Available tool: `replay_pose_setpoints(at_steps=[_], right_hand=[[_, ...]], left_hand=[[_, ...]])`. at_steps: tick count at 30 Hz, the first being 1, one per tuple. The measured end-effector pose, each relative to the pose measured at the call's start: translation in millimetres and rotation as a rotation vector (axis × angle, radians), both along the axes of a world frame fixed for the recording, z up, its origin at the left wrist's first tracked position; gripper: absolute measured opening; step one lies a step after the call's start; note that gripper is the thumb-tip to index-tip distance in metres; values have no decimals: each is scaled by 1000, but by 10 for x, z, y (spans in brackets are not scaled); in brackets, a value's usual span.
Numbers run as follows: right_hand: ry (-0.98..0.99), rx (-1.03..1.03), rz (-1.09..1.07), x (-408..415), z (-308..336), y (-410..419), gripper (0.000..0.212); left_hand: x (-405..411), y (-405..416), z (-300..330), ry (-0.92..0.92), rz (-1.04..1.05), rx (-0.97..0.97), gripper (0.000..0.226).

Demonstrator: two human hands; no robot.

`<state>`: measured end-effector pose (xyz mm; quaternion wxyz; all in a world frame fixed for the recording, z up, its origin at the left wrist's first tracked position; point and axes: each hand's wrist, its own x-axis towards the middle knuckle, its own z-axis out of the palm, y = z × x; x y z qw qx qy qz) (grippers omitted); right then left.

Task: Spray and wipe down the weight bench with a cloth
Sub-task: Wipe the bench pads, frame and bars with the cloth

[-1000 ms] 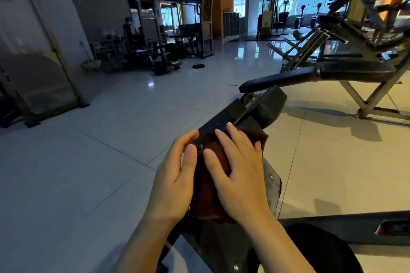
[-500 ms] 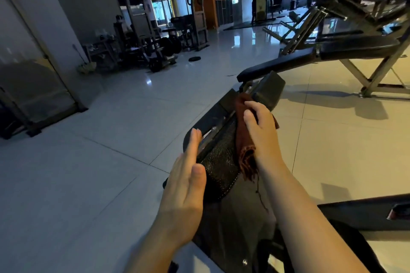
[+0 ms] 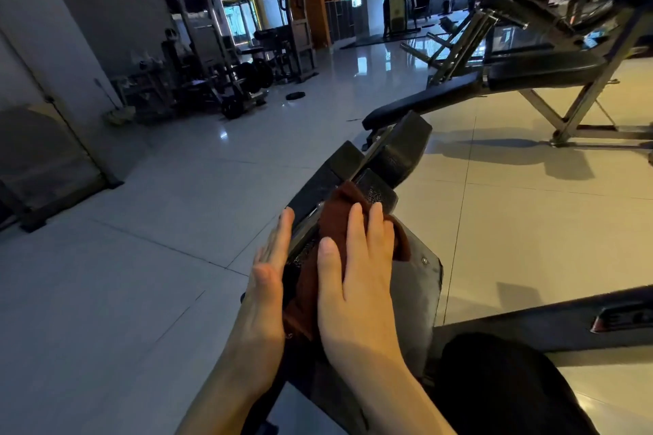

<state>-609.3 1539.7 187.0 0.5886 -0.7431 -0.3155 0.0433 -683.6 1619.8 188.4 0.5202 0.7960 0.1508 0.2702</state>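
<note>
Head view. The right hand [image 3: 357, 279] is laid flat, palm down, on a dark red-brown cloth [image 3: 339, 212], its fingers straight and slightly spread; the cloth is pressed by it against the black frame of the weight bench [image 3: 417, 279]. The cloth is bunched under the palm, with folds showing beyond the fingertips and along the thumb side of the hand. The left hand [image 3: 265, 293] is held edge-on just left of the cloth, fingers straight and pressed together, set against the left edge of the frame; nothing is gripped by it. Between the two hands a narrow strip of cloth and textured black surface is seen. Beyond the fingertips of the right hand the frame runs on to two black padded blocks [image 3: 403, 148]. To the right of the right hand a grey plate with a bolt head [image 3: 424, 260] ends in a rounded edge, past which bare pale floor tiles [image 3: 530, 229] lie open. To the left of the left hand the tiled floor is likewise open as far as a wall panel [image 3: 42, 159]. Further ahead of the hands, well apart, a second bench on a metal frame [image 3: 530, 71] and racks of equipment [image 3: 226, 81] are seen. A dark-clothed knee [image 3: 501, 385] is seen below and right of the right forearm.
</note>
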Motion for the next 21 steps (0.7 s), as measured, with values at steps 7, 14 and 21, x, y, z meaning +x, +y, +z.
replay_pose_setpoints(at_steps=[7, 14, 21], right_hand=[[16, 29, -41, 1032, 80, 289, 36], [84, 25, -31, 630, 79, 125, 41], [-51, 4, 63, 32, -34, -52, 55]], left_hand=[[1, -34, 43, 57, -37, -20, 89], [10, -117, 89, 67, 68, 54, 90], [15, -3, 4, 19, -4, -40, 103]])
